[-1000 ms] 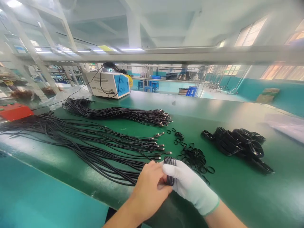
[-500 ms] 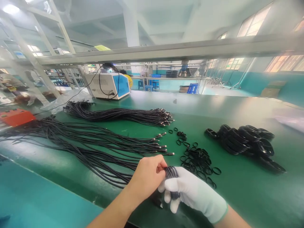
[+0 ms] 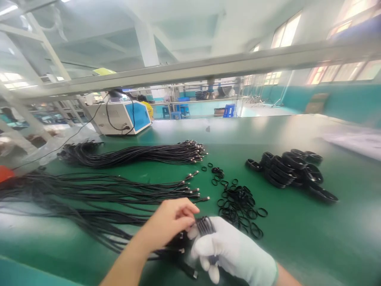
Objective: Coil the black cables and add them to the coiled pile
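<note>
My right hand, in a white glove, is closed around a coiled black cable above the near part of the green table. My bare left hand is at the coil's left side, its thumb and forefinger curled in towards it; what lies between the fingertips is too small to make out. Under the left hand, cable ends with metal plugs show. Loose black cables stretch out to the left. Just right of the hands lies a heap of small black bands.
A thick bundle of black cables lies farther back. Coiled, banded cables are piled at the right. A white and blue machine box stands at the back left, and a metal rail crosses above the table. An orange object sits at the left edge.
The view has turned slightly right, so the table things appear farther left. My left fingers have shifted a little off the coil's edge. The coil stays in my right hand.
</note>
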`<state>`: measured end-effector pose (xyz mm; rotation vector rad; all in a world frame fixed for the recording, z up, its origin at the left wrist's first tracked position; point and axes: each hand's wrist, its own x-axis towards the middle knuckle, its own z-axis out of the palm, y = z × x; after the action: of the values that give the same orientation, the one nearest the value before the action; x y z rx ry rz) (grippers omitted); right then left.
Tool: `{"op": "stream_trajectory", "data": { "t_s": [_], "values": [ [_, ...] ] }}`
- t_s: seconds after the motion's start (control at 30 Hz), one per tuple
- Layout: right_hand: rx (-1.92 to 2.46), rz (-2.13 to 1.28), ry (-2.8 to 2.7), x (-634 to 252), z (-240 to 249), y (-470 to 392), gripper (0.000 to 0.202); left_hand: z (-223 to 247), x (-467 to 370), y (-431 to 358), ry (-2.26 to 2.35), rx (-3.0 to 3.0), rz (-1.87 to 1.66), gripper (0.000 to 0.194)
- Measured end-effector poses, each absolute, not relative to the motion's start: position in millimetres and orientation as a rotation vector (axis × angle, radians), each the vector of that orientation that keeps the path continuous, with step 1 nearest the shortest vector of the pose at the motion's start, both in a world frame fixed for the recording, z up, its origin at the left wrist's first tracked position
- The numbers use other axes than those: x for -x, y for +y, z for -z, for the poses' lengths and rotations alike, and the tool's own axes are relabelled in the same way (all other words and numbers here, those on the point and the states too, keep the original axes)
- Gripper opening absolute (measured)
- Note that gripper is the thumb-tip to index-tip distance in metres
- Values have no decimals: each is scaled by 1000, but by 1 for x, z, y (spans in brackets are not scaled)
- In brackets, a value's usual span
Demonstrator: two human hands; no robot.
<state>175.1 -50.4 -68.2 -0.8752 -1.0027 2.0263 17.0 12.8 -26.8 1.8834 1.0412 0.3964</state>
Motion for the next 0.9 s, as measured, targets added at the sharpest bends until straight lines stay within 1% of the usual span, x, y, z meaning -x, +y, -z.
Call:
{"op": "stream_trajectory", "data": {
  "t_s": [0.1, 0.17, 0.27, 0.4, 0.5, 0.6, 0.67, 0.73, 0.8, 0.9],
  "values": [
    [843, -2053, -1038, -177, 63, -51, 37, 26, -33, 40, 999, -2036, -301, 18],
    [827, -2008, -1113, -178, 60, -51, 39, 36, -56, 52, 995, -2183, -306, 14],
    [772, -1964, -1152, -178, 57, -51, 37, 58, -90, 60, 966, -2244, -308, 13],
    [742, -1949, -1015, -178, 54, -50, 42, 67, -98, 63, 967, -2166, -333, 10],
    [903, -1668, -832, -182, 52, -44, 43, 54, -74, 54, 990, -1993, -404, 6],
    [1116, -1301, -709, -185, 54, -37, 44, 44, -53, 30, 986, -1802, -471, 11],
    [1192, -1204, -730, -183, 59, -33, 46, 46, -48, 14, 964, -1674, -519, 12],
    [1210, -1215, -773, -177, 63, -31, 45, 55, -49, 3, 953, -1522, -588, 15],
    [1150, -1296, -736, -173, 66, -32, 41, 64, -50, -3, 975, -1427, -658, 19],
    [847, -1626, -573, -175, 66, -37, 34, 70, -46, -6, 1014, -1407, -732, 27]
  ]
}}
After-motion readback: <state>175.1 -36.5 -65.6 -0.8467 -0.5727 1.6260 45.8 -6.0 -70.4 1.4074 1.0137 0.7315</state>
